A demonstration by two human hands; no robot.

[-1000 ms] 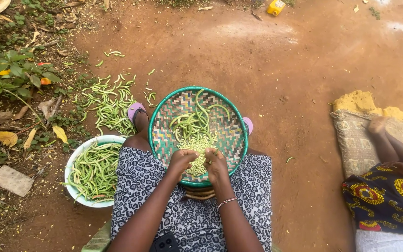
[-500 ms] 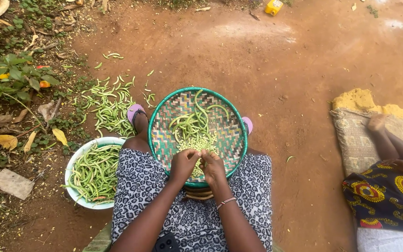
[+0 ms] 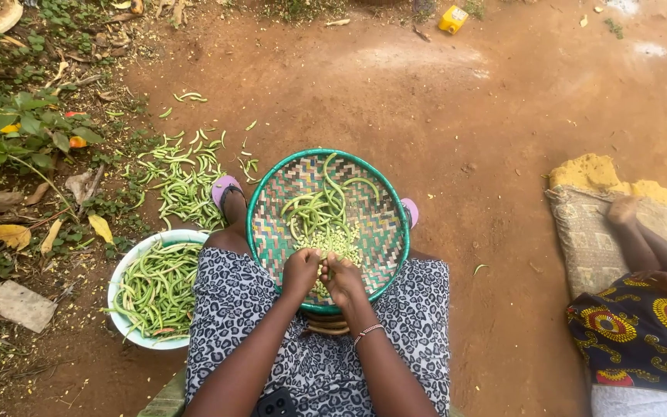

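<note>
We're looking down on bare reddish dirt ground point(image 3: 457, 116). At ten o'clock a scatter of green bean pods point(image 3: 183, 174) lies straight on the soil, right beside a weedy patch with fallen leaves point(image 3: 17, 147). At eight o'clock a white bowl of bean pods point(image 3: 152, 286) sits on the ground, and a flat grey stone point(image 3: 21, 306) lies further left. At twelve o'clock we see a small yellow container point(image 3: 454, 18). At three o'clock a woven mat point(image 3: 607, 224) covers the dirt.

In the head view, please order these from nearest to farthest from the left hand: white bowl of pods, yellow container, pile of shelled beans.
From the left hand:
1. Pile of shelled beans, beside it in the woven tray.
2. White bowl of pods, on the ground at left.
3. Yellow container, far up top.
</note>
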